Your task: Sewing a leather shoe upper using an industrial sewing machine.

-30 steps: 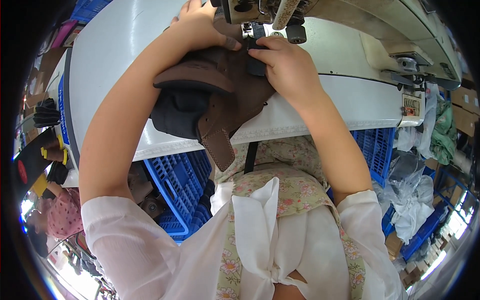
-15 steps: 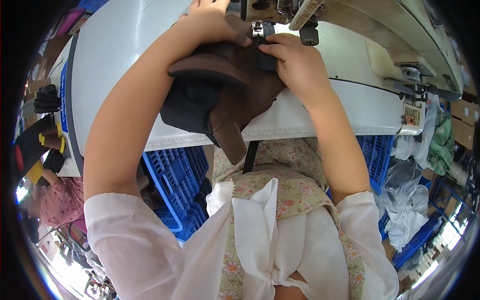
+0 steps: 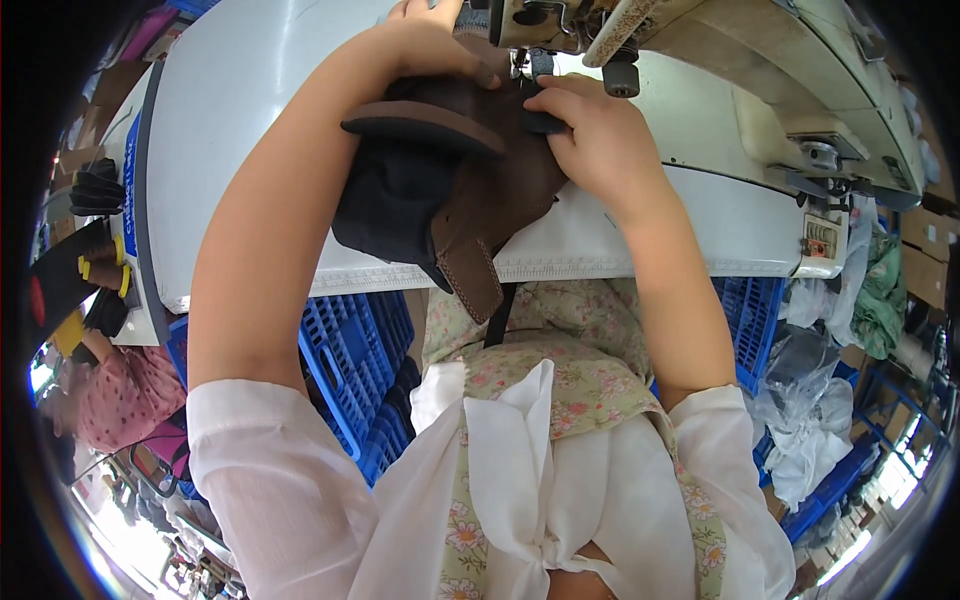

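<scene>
A brown and black sewn piece (image 3: 510, 165), leather-like outside with dark lining, lies bunched under the sewing machine head (image 3: 545, 25). Its stitched brown strap end (image 3: 470, 280) droops over the table's front edge. My left hand (image 3: 430, 50) grips the piece on its far left side, thumb toward the needle; some of its fingers are cut off by the upper edge. Close to the right of the needle area (image 3: 520, 65), my right hand (image 3: 595, 125) pinches a small black flap (image 3: 540, 120) of the same piece between thumb and fingers. The exact stitching point is partly hidden.
The white machine table (image 3: 250, 130) has a ruler along its front edge. Blue plastic crates (image 3: 355, 360) stand below it. Clear plastic bags (image 3: 805, 420) hang at the right. Black and brown pieces (image 3: 100, 270) lie at the far left, where another person in pink (image 3: 125, 400) sits.
The piece and its strap end have shifted slightly right, and my left forearm has followed. The black flap at my right fingers has turned a little. Both hands keep their hold.
</scene>
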`<state>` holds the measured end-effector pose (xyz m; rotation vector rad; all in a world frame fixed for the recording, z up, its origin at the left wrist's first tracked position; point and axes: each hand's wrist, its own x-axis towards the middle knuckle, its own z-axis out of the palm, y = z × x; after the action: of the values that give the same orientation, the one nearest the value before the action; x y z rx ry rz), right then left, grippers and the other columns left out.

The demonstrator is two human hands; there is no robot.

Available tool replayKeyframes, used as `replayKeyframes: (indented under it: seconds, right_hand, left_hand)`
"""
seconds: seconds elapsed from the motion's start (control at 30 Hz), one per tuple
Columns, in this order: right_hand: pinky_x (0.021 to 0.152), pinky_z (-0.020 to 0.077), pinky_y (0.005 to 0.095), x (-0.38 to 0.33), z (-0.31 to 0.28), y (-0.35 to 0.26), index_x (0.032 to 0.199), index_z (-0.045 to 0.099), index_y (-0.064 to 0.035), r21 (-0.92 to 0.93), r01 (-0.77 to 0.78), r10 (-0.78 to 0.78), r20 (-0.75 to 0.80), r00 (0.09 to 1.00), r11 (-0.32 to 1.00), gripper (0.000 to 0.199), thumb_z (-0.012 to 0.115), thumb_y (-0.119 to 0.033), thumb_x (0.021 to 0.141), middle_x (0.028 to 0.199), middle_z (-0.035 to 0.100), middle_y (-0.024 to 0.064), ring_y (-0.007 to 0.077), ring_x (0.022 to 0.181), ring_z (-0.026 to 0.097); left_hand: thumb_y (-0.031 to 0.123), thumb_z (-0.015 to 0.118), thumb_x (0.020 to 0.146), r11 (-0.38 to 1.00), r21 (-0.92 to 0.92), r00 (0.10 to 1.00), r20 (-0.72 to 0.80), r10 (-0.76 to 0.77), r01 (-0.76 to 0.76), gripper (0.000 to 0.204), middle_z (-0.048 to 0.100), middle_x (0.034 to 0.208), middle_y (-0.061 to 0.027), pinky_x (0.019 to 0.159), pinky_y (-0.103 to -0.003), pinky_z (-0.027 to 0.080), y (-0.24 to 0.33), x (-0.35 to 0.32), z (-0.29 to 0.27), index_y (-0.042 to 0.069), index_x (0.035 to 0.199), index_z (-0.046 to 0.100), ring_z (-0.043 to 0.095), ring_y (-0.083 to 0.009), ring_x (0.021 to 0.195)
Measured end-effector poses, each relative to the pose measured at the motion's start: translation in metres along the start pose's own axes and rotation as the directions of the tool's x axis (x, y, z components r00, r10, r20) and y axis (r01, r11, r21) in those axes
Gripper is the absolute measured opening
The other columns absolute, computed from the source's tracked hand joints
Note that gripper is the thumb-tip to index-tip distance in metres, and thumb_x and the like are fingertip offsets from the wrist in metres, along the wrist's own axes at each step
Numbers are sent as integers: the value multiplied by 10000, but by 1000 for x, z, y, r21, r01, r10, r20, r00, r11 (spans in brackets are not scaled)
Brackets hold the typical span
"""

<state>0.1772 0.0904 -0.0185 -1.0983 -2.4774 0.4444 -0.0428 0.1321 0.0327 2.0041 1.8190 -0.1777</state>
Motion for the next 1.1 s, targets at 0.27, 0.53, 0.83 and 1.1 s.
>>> replayKeyframes:
  seconds: [0.27,0.53,0.83,1.1]
  right_hand:
    - [895,516,385,-1,14,11,1013,696,-94,100,92,-80,-118,990,991,331,573,14,725,1214,639,74,287,1069,618]
    - [900,513,399,4,12,12,954,734,-107,162,34,-9,-148,989,986,284,621,17,724,1060,678,78,304,1006,622]
    - [853,529,390,8,16,19,991,713,-138,95,73,-54,-189,981,993,321,596,15,734,1131,645,34,285,967,640]
    - [818,521,431,11,15,17,954,726,-108,82,50,-32,-205,978,995,282,629,11,718,942,673,131,319,916,634]
  left_hand:
    - [436,849,578,968,-246,986,166,-3,44,781,521,1336,-217,1071,-401,355,8,-9,-21,179,1275,606,414,-394,1280]
    - [447,860,567,958,-197,957,-164,-241,207,818,480,1363,-218,1069,-407,357,5,-4,6,190,1296,589,401,-382,1290]
    - [471,876,566,961,-161,959,-139,-247,225,860,482,1366,-215,1097,-408,340,3,1,3,116,1293,582,382,-387,1313]
    - [499,906,517,949,-169,924,-234,-301,266,960,504,1341,-250,1045,-397,412,1,8,11,38,1287,566,478,-365,1254]
